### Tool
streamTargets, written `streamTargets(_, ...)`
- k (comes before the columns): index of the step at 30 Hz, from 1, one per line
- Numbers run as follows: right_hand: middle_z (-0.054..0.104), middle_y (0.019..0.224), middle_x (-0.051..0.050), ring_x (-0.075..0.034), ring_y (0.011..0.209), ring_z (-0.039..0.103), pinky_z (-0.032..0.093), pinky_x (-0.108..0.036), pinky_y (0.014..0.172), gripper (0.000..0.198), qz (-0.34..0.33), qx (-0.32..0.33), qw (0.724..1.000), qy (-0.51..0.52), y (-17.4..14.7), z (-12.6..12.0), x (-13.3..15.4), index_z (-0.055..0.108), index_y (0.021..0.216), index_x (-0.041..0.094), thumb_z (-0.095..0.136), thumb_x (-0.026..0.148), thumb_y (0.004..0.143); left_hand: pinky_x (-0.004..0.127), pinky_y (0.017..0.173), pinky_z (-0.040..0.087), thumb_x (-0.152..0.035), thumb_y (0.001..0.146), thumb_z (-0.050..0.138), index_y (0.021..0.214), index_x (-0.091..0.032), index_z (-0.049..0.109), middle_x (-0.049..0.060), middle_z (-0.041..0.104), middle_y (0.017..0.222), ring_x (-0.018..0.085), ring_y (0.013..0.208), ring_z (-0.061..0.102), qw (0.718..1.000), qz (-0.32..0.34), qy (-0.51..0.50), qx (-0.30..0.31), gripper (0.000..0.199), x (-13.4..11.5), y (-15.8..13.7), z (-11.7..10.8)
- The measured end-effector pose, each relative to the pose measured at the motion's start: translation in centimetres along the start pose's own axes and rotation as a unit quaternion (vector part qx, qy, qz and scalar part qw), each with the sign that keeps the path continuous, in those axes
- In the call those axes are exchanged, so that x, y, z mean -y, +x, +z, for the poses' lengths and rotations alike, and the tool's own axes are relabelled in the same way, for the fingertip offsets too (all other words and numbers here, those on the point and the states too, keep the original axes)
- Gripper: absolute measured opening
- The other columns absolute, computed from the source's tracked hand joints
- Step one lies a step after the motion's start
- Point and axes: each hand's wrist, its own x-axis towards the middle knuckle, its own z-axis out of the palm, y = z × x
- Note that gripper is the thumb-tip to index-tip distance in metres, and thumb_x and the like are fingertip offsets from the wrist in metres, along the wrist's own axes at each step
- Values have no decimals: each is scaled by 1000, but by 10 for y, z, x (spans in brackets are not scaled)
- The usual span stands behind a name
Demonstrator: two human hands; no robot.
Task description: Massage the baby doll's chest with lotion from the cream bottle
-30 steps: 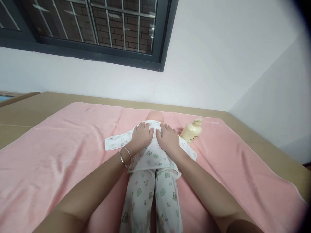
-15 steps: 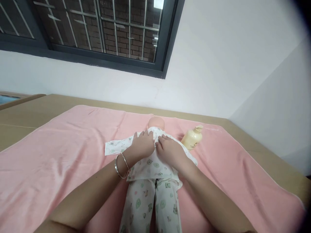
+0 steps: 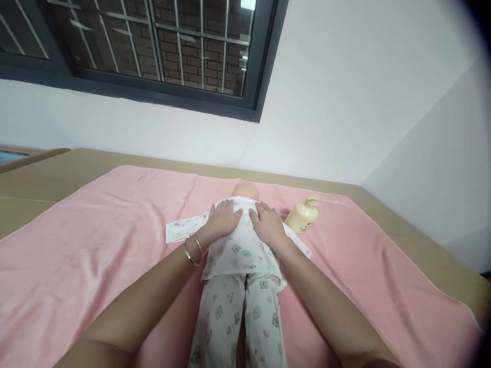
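A baby doll (image 3: 245,191), its bald head at the far end, lies stretched out in a white printed top (image 3: 241,258) and matching trousers (image 3: 220,312). My left hand (image 3: 224,219) rests flat on the upper left of the top, fingers spread, with silver bangles (image 3: 194,249) at the wrist. On the upper right of the top lies my right hand (image 3: 267,223), also flat with the thumb apart. A strip of the printed cloth shows between the two thumbs. The doll's left-side sleeve (image 3: 184,230) reaches outward; the right-side one is partly hidden behind my forearm.
A pale yellow pump bottle (image 3: 303,215) leans beside the doll on the right. Under everything spreads a wrinkled pink blanket (image 3: 126,214) over a tan surface (image 3: 88,158). A white wall (image 3: 314,102) with a dark-framed barred window (image 3: 161,92) stands behind.
Both hands have moved apart from the middle of the doll's upper body to its two sides. The fingers have spread out flat, and the top looks smoother between them.
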Motion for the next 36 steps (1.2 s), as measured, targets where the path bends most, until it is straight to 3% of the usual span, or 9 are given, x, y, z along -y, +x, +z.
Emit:
streamTargets(4,37,153,-15,-27,144,26,14,-49,115,57,7,30,999,20,2,0,-3,40,143,13,24,47,100,56,118,9,-53,94,22,147,-14,30,16,29,157,29,147,22,1000,-6,-1,2,66,-1,-2,1)
streamTargets(9,43,148,-21,-31,139,36,21,-49,111,54,7,27,999,-30,-12,-11,15,42,141,8,25,39,100,65,112,16,-47,91,35,148,-15,27,20,24,158,37,147,18,997,19,47,59,66,-20,-24,-11)
streamTargets(11,53,139,-21,-30,130,46,27,-44,107,46,-15,29,998,-52,-22,-21,26,51,132,8,29,32,99,66,110,19,-35,90,38,144,-18,35,19,31,155,36,145,24,994,58,70,60,57,-29,-37,-18)
streamTargets(14,68,114,-13,-25,106,60,35,-35,96,35,-47,30,997,-48,-33,-38,36,63,110,16,33,23,95,58,109,28,-18,88,35,121,-22,57,13,57,135,30,129,49,989,126,69,26,40,-37,-46,-27)
streamTargets(16,71,100,-8,-23,95,62,38,-32,86,34,-36,35,998,-33,-33,-44,35,66,100,20,33,22,94,48,104,37,-16,89,32,103,-22,64,10,68,115,26,110,61,990,132,44,-8,35,-35,-41,-26)
streamTargets(18,71,94,-7,-23,91,62,39,-31,82,34,-19,35,999,-19,-28,-43,28,66,96,21,32,25,95,41,99,42,-21,92,31,100,-19,65,11,69,109,25,104,63,993,105,28,-45,35,-28,-29,-21)
streamTargets(23,62,130,-13,-23,123,52,31,-38,104,42,0,-6,1000,19,-8,-18,9,60,119,17,30,38,99,42,112,30,-43,95,31,133,-8,49,19,49,143,29,136,42,997,30,22,-69,55,-7,-5,1)
streamTargets(31,23,159,-18,-28,148,15,10,-54,116,63,30,33,999,25,-2,1,1,32,149,10,21,49,100,53,117,15,-51,96,19,149,-8,25,20,23,158,31,148,17,999,14,36,12,69,-6,-8,-1)
streamTargets(36,30,156,-19,-30,146,22,12,-54,115,58,25,68,997,-9,-13,-13,15,33,148,8,21,39,101,62,112,20,-49,94,30,149,-14,28,22,21,159,37,147,17,994,41,83,61,64,-22,-34,-12)
